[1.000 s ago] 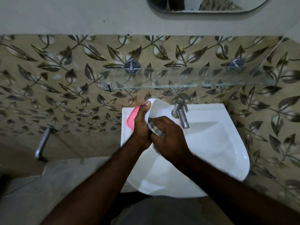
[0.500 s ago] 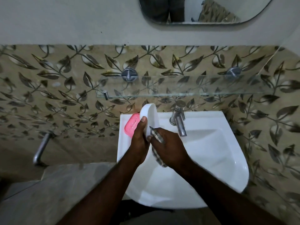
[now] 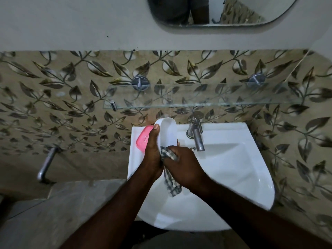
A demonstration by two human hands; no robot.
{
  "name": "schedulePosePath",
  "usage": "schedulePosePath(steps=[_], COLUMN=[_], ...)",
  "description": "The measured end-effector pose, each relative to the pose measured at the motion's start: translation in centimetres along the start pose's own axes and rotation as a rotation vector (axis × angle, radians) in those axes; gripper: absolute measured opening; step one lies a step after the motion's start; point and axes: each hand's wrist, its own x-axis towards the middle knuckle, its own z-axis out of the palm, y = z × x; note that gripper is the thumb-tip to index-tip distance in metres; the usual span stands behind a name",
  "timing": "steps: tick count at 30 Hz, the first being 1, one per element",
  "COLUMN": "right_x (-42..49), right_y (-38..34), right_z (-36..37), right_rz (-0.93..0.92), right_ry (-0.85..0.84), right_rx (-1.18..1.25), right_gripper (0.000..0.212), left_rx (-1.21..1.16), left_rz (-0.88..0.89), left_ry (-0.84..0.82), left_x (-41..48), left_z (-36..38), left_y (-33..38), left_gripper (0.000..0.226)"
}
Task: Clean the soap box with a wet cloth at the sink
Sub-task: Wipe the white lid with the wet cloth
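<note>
Standing on its end at centre frame, the white oval plastic soap box [image 3: 168,131] is gripped in your left hand [image 3: 152,155], thumb laid along its near rim and fingertips wrapped round the far side. Your right hand [image 3: 183,165] has its fingers curled tight around the grey-and-white checked cloth [image 3: 169,169], pressing it against the box's lower end while a loose tail hangs below your wrists. Both are held over the back left of the white ceramic sink [image 3: 242,168]. A pink perforated plastic tray [image 3: 142,138] lies on the sink's left ledge, just behind your left hand. Right of the box stands the chrome tap [image 3: 195,133]. Above runs a clear glass shelf [image 3: 206,95] against leaf-patterned wall tiles [image 3: 62,105].
</note>
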Motion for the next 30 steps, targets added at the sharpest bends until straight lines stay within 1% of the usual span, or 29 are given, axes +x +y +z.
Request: schedulePosePath(steps=[1,2,3,5,6,7,8,9,10,11,12,13,14,15,17,18,19,20,21,22,23,24,25,26,28,29,30], right_x=[-0.2,-0.5,-0.8,-0.7,-0.2,0.0,0.1,0.0,0.0,0.1,0.1,0.1,0.0,-0.1,0.4,0.7,0.8,0.7,0.3,0.0,-0.3,-0.8,-1.1,-1.5,-1.3,-0.9,-0.5], right_y=[-0.1,0.0,0.4,2.3,3.7,4.4,4.5,3.7,2.6,1.9,1.4,1.3,1.5,2.3,4.7,5.9,6.5,6.3,5.4,4.4,3.6,3.5,3.5,4.0,6.4,7.8,8.9], right_z=[0.1,0.0,-0.3,-0.9,-1.2,-1.4,-1.4,-1.4,-1.3,-1.0,-0.9,-1.0,-1.3,-1.7,-2.5,-2.8,-2.9,-2.9,-2.7,-2.4,-1.9,-1.6,-1.6,-1.8,-2.3,-2.6,-2.9], right_rz=[0.032,-0.002,-0.099,-0.389,-0.462,-0.475,-0.434,-0.340,-0.212,-0.070,-0.003,-0.027,-0.107,-0.237,-0.518,-0.575,-0.589,-0.546,-0.431,-0.266,-0.083,0.008,-0.015,-0.121,-0.450,-0.567,-0.638], right_ry=[-0.033,-0.044,-0.028,0.017,0.008,0.013,0.024,0.030,0.068,0.055,0.029,0.019,0.035,0.052,0.073,0.069,0.080,0.098,0.097,0.091,0.033,-0.016,-0.028,-0.014,-0.009,-0.038,-0.079], right_rx=[0.069,0.044,-0.079,-0.449,-0.577,-0.610,-0.573,-0.449,-0.281,-0.077,0.045,0.068,0.007,-0.121,-0.472,-0.590,-0.621,-0.575,-0.452,-0.256,-0.035,0.092,0.105,0.021,-0.332,-0.469,-0.565], right_gripper=[0.014,0.012,0.014,0.034,0.040,0.041,0.039,0.032,0.024,0.017,0.015,0.015,0.016,0.020,0.034,0.036,0.035,0.033,0.030,0.025,0.019,0.016,0.017,0.023,0.037,0.041,0.041], left_rx=[0.013,0.015,0.019,0.050,0.077,0.098,0.120,0.133,0.147,0.156,0.161,0.161,0.163,0.164,0.173,0.175,0.183,0.193,0.199,0.203,0.201,0.193,0.187,0.186,0.214,0.239,0.258], left_rz=[0.006,0.011,0.009,-0.004,-0.007,-0.012,-0.007,0.014,0.049,0.082,0.107,0.116,0.120,0.121,0.084,0.054,0.030,0.024,0.031,0.050,0.073,0.102,0.128,0.136,0.106,0.080,0.053], left_ry=[0.001,0.009,0.018,0.033,0.040,0.043,0.048,0.058,0.063,0.068,0.069,0.074,0.079,0.080,0.073,0.068,0.066,0.061,0.066,0.074,0.089,0.099,0.109,0.103,0.107,0.118,0.108], left_x=[0.0,0.1,0.2,0.3,0.4,0.4,0.3,0.3,0.4,0.3,0.3,0.1,0.2,0.3,0.4,0.4,0.3,0.4,0.4,0.7,0.7,0.7,0.6,0.7,0.7,0.4,0.4], left_z=[0.1,0.1,0.0,0.0,0.2,0.5,0.9,1.2,1.5,1.9,2.1,2.3,2.4,2.5,2.6,2.8,3.0,3.1,3.3,3.2,3.2,3.1,3.2,3.0,2.8,3.2,3.2], left_y=[0.1,0.1,0.2,0.3,0.3,0.3,0.2,0.2,0.1,0.1,0.2,0.4,0.4,0.5,0.5,0.4,0.3,0.0,-0.3,-0.8,-1.1,-1.5,-1.6,-1.8,-1.9,-1.8,-1.8], left_gripper=[0.086,0.086,0.083,0.067,0.058,0.051,0.047,0.043,0.039,0.037,0.040,0.044,0.044,0.042,0.038,0.038,0.038,0.038,0.038,0.037,0.036,0.034,0.031,0.030,0.029,0.029,0.028])
